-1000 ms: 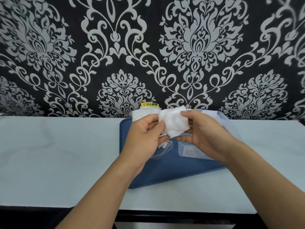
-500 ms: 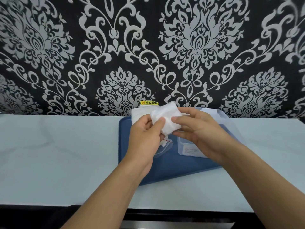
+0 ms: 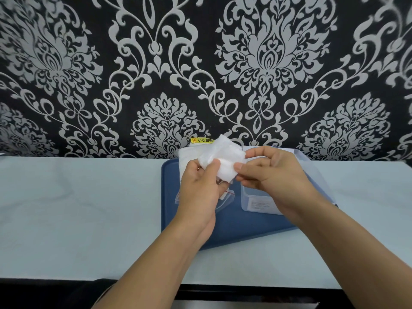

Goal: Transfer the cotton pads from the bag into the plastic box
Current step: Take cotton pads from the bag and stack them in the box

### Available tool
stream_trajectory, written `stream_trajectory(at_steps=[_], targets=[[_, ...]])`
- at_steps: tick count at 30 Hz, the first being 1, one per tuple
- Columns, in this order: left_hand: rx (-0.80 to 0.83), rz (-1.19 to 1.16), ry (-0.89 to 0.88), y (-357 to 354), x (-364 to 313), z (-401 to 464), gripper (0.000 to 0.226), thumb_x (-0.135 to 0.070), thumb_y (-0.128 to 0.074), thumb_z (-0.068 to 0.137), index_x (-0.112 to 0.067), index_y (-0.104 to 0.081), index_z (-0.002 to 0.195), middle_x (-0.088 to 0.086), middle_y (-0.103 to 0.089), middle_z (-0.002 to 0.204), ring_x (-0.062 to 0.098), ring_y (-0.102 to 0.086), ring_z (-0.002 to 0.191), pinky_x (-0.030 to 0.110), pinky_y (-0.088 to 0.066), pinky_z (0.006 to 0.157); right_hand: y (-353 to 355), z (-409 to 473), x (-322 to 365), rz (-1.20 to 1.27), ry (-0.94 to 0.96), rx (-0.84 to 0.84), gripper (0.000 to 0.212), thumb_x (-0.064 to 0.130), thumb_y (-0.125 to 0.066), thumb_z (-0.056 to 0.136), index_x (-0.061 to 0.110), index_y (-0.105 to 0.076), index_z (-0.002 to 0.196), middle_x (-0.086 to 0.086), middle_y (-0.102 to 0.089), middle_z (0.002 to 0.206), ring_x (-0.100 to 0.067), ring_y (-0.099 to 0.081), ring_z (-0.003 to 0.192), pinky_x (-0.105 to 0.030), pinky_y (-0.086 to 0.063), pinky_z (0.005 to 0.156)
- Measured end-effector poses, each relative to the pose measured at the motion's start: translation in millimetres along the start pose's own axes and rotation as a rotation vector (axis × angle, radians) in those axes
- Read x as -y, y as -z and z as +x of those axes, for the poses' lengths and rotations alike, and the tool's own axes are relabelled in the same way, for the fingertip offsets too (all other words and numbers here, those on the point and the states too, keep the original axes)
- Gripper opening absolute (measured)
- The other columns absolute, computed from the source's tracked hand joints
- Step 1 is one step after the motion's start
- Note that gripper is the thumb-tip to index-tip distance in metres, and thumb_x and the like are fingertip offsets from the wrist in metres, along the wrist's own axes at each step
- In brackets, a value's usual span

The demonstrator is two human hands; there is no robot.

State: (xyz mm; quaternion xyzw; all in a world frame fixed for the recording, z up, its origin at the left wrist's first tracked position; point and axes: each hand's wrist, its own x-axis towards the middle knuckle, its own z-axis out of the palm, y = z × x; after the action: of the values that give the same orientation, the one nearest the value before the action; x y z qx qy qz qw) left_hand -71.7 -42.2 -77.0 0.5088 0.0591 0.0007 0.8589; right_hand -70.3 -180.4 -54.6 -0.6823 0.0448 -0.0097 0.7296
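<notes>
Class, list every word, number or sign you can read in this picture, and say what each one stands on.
"小心触电", beside a small warning triangle: on the yellow sticker at the foot of the wall, behind the bag of cotton pads.
Printed label on the front of the clear plastic box: too small and blurred to read.
Nothing else legible.

A single head-worn wide-angle camera is looking forward and slightly down across the worktop (image 3: 78,208) toward the patterned wall (image 3: 156,74). It is sitting close, apparently just above the forearms, with edges bowing.
</notes>
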Motion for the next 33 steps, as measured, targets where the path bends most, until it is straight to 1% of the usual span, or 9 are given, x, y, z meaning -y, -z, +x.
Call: stream_trajectory(at_steps=[2, 5, 8, 11, 15, 20, 29, 31, 33], targets=[[0.006, 0.011, 0.005, 0, -2, 0, 0.025, -0.008, -0.054, 0.100, -0.013, -0.060, 0.124, 0.006, -0.073, 0.119, 0.020, -0.072, 0.106, 0.024, -0.060, 0.075, 1, 1, -1, -0.090, 0.048, -0.015, 0.029, 0.007, -0.080, 0.081, 0.006, -0.063, 0.105, -0.008, -0.071, 0.068, -0.015, -0.070, 0.067, -0.026, -0.059, 0.065], [0.051, 0.063, 0.001, 2, -4, -1, 0.031, -0.005, -0.053, 0.099, -0.018, -0.062, 0.125, 0.002, -0.075, 0.116, 0.016, -0.073, 0.103, 0.025, -0.060, 0.077, 3, 0, -2, -0.299, 0.190, -0.110, 0.038, 0.025, -0.088, 0.074, 0.026, -0.067, 0.106, 0.000, -0.072, 0.085, -0.016, -0.069, 0.076, -0.033, -0.060, 0.072], [0.086, 0.076, 0.034, 1, -5, -3, 0.032, -0.003, -0.052, 0.099, -0.018, -0.064, 0.124, 0.001, -0.076, 0.115, 0.016, -0.073, 0.104, 0.031, -0.060, 0.086, 1, -2, -1, -0.487, 0.371, -0.184, 0.047, 0.032, -0.091, 0.068, 0.036, -0.067, 0.108, 0.014, -0.064, 0.101, -0.007, -0.064, 0.088, -0.023, -0.057, 0.071], [0.101, -0.078, 0.146, -1, -9, -5, 0.028, -0.002, -0.053, 0.096, -0.012, -0.064, 0.121, 0.009, -0.076, 0.114, 0.024, -0.073, 0.106, 0.038, -0.059, 0.092, -5, -3, 0, -0.546, 0.445, -0.206, 0.039, 0.024, -0.092, 0.068, 0.031, -0.070, 0.100, 0.019, -0.061, 0.099, -0.007, -0.064, 0.088, -0.018, -0.055, 0.068], [0.114, -0.196, 0.244, -3, -14, -5, 0.023, -0.015, -0.061, 0.097, -0.011, -0.064, 0.120, 0.014, -0.076, 0.110, 0.028, -0.074, 0.102, 0.039, -0.062, 0.084, -7, -3, -2, -0.512, 0.399, -0.192, 0.037, 0.020, -0.093, 0.066, 0.025, -0.067, 0.092, 0.013, -0.065, 0.091, -0.009, -0.064, 0.075, -0.019, -0.056, 0.064], [0.104, -0.214, 0.269, -1, -13, -6, 0.024, -0.018, -0.061, 0.099, -0.008, -0.062, 0.121, 0.016, -0.076, 0.112, 0.030, -0.074, 0.104, 0.041, -0.063, 0.082, -6, -3, -2, -0.433, 0.362, -0.176, 0.034, 0.013, -0.092, 0.067, 0.019, -0.067, 0.089, -0.002, -0.067, 0.077, -0.009, -0.061, 0.058, -0.018, -0.055, 0.058], [0.072, -0.249, 0.295, 0, -13, -4, 0.023, -0.019, -0.062, 0.098, -0.011, -0.064, 0.119, 0.013, -0.077, 0.110, 0.026, -0.075, 0.101, 0.040, -0.059, 0.089, -1, -2, 3, -0.448, 0.423, -0.166, 0.029, 0.013, -0.091, 0.069, 0.022, -0.068, 0.084, 0.000, -0.071, 0.064, -0.016, -0.063, 0.054, -0.024, -0.053, 0.056], [0.074, -0.252, 0.296, 0, -14, -4, 0.024, -0.020, -0.062, 0.097, -0.012, -0.064, 0.120, 0.012, -0.077, 0.109, 0.024, -0.075, 0.099, 0.039, -0.060, 0.085, 0, -3, 4, -0.422, 0.490, -0.158, 0.028, 0.010, -0.090, 0.069, 0.020, -0.069, 0.083, -0.001, -0.071, 0.064, -0.020, -0.064, 0.058, -0.026, -0.056, 0.058], [0.081, -0.239, 0.294, 1, -14, -3, 0.025, -0.020, -0.063, 0.097, -0.013, -0.065, 0.120, 0.011, -0.078, 0.108, 0.023, -0.076, 0.097, 0.038, -0.062, 0.078, 2, -3, 5, -0.421, 0.556, -0.173, 0.026, 0.009, -0.090, 0.069, 0.018, -0.070, 0.083, 0.001, -0.069, 0.063, -0.014, -0.063, 0.057, -0.020, -0.055, 0.059]])
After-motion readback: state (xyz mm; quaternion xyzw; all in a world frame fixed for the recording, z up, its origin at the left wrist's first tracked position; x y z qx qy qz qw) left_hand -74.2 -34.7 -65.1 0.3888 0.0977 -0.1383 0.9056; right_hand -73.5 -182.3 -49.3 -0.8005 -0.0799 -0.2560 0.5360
